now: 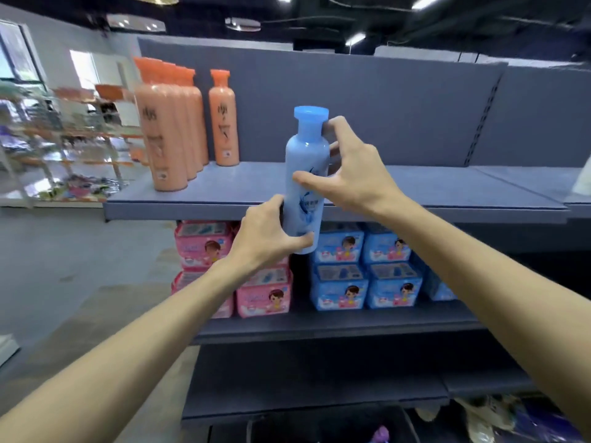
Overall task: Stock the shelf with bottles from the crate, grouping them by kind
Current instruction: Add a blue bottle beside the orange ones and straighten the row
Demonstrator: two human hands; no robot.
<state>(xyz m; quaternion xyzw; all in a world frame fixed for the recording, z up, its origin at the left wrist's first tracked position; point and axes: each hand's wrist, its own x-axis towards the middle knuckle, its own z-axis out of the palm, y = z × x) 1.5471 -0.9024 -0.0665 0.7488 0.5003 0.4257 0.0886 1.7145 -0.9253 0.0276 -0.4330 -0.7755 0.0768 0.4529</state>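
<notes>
1. Bottle (pixel 306 183), head view: pale blue with a brighter blue cap, upright, held in front of the upper shelf (pixel 415 187) edge; its base hangs below the shelf lip, so it is not standing on the board.
2. Left hand (pixel 267 233): grips the bottle's lower part from the left, thumb across the front near the base, fingers curled round the far side.
3. Right hand (pixel 355 167): holds the bottle's upper half from the right; thumb pressed on the front of the label, forefinger hooked at the neck just under the cap, other fingers behind the body.
4. Orange bottles (pixel 172 129): a front-to-back row standing on the upper shelf, up and left of both hands, with one more orange bottle (pixel 224 118) upright just to the row's right, still left of the blue bottle.
5. Shelf space behind and to the right of the right hand: bare grey board and back panel.
6. Pink packs (pixel 204 244): stacked on the lower shelf, under and behind the left hand.
7. Blue packs (pixel 364 266): stacked on the same shelf, below the right hand and forearm.
8. Bottom edge, between the forearms: dark container, contents blurred; cannot tell what it holds.
</notes>
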